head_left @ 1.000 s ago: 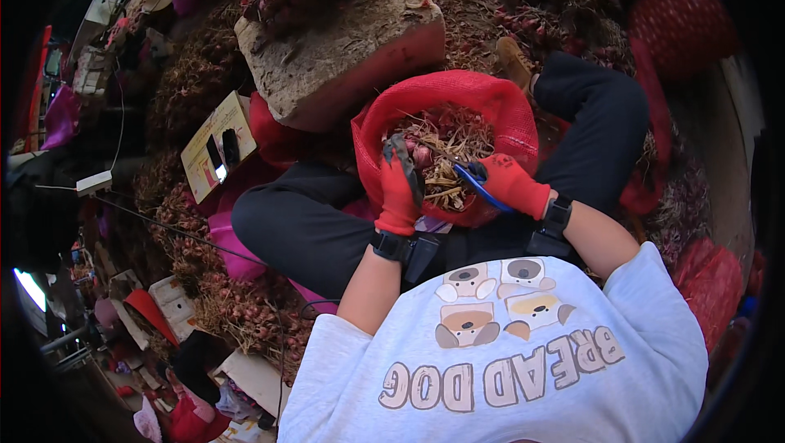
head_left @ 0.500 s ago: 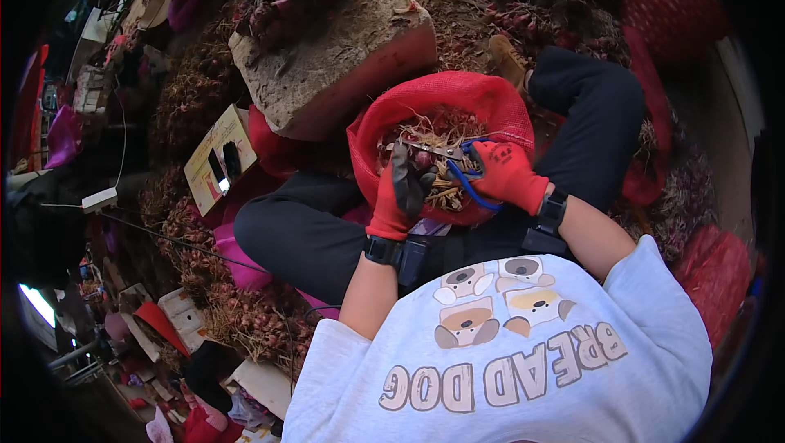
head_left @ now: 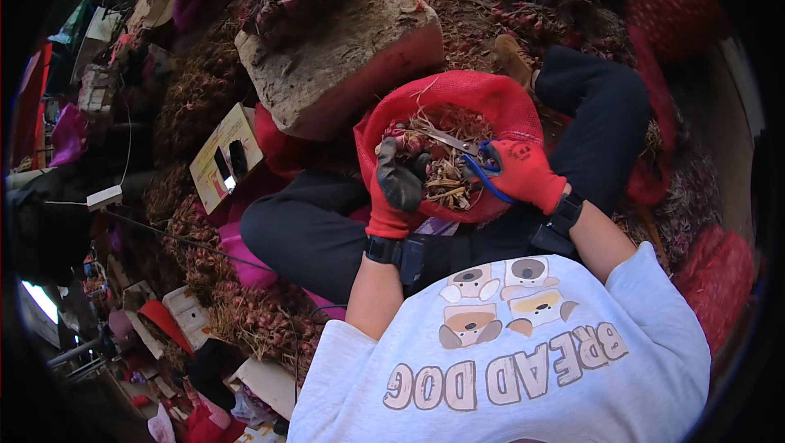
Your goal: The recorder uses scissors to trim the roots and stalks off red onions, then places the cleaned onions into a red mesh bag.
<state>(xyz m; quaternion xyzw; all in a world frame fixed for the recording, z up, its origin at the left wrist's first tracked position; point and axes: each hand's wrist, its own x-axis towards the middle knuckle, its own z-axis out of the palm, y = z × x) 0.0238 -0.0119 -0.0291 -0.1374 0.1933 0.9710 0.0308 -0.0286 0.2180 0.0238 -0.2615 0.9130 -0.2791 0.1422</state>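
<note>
A red mesh bag (head_left: pixel 458 87) stands open between my legs, with shallots (head_left: pixel 413 145) and dry straw-coloured stalks (head_left: pixel 450 181) inside. My left hand (head_left: pixel 396 184), in a red glove with a dark palm, is curled at the bag's left side. Its fingers are closed on shallots, though they partly hide them. Over the right side of the bag, my right hand (head_left: pixel 523 173), also red-gloved, grips scissors (head_left: pixel 448 140) by their blue handles. The metal blades point left toward the shallots, and their tips lie near the bulbs beside my left fingers.
Beyond the bag is a large pale block (head_left: pixel 343 59) with a bunch of dried shallots (head_left: pixel 286 2) on top. A yellowish board (head_left: pixel 225 157) bearing a phone lies left of it. More shallots (head_left: pixel 253 320) are heaped at left. Red mesh sacks (head_left: pixel 675 10) stand far right.
The scissor handles have come closer together, and the blades have shifted slightly up. My left fingers, stretched upward before, are now more curled. The whole view has shifted slightly.
</note>
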